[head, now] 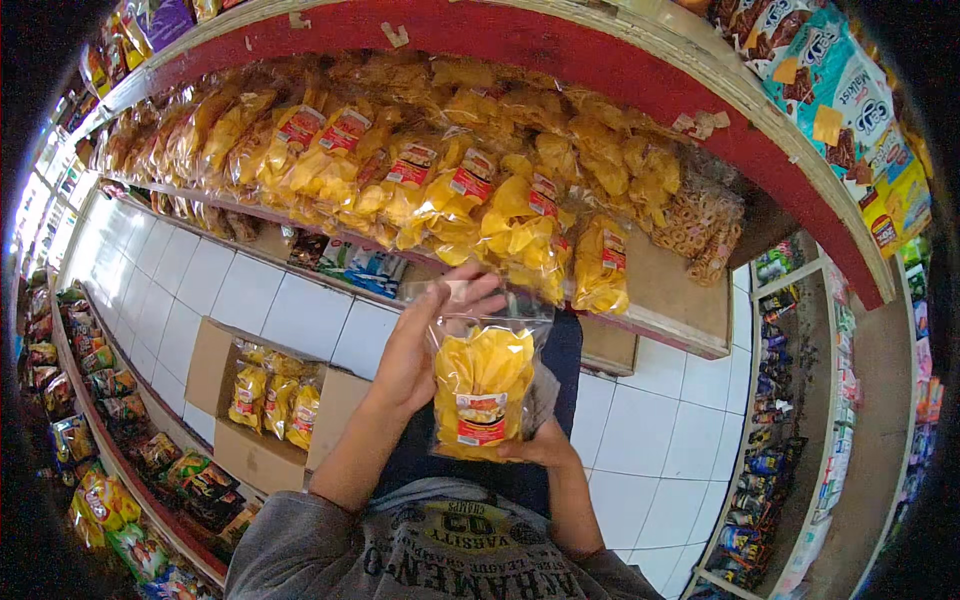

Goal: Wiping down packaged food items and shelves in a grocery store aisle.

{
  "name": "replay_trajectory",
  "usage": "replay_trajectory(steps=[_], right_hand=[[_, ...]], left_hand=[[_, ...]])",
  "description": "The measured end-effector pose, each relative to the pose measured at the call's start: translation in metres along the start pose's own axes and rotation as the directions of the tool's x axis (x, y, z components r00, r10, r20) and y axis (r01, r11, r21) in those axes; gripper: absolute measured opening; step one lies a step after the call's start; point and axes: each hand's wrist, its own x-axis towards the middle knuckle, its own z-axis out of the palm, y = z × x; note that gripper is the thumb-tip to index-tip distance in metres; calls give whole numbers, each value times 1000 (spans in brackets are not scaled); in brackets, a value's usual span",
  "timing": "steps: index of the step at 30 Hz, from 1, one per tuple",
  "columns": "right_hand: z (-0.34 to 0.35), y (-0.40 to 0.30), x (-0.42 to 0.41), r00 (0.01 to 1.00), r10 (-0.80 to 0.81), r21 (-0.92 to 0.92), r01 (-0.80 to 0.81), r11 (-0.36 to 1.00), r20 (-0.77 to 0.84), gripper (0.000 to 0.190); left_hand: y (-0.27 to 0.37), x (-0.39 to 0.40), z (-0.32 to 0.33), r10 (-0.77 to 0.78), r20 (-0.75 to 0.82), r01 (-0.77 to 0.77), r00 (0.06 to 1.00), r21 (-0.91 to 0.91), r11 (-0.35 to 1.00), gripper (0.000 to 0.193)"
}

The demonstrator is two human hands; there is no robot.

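Note:
A clear plastic bag of yellow chips (480,375) with a red label hangs upright before my chest. My right hand (544,442) grips its lower right corner, thumb on the front, a cloth-like grey patch showing behind the bag. My left hand (431,330) is raised at the bag's upper left, fingers spread and slightly blurred near its clear top; whether they touch the plastic I cannot tell. Just beyond, more bags of yellow chips (457,195) stand in rows on a shelf, and one bag (601,262) leans at the shelf's front edge.
An open cardboard box (259,457) with several chip bags (304,412) is on the tiled floor at my left. The shelf's wooden edge (675,330) runs across in front, below a red-fronted upper shelf (525,45). Bags of ring-shaped snacks (697,225) lie at the right. Stocked shelves flank both sides.

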Motion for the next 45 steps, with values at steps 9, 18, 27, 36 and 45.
replay_trajectory(steps=[9, 18, 27, 36, 45], right_hand=[[20, 7, 11, 929, -206, -221, 141, 965, -307, 93], [46, 3, 27, 785, -619, -846, 325, 424, -9, 74], [51, 2, 42, 875, -471, -593, 319, 739, -115, 54], [71, -42, 63, 828, -560, -827, 331, 455, 23, 56], [78, -21, 68, 856, -516, -762, 358, 540, 36, 54]], left_hand=[[3, -19, 5, 566, -94, -374, 819, 660, 652, 62], [-24, -43, -1, 428, 4, -328, 904, 650, 686, 94], [-53, -39, -47, 191, -188, -77, 963, 487, 870, 57], [-30, -46, -44, -167, -169, 236, 971, 621, 748, 50], [-60, -45, -75, 225, 175, -247, 958, 113, 963, 56]])
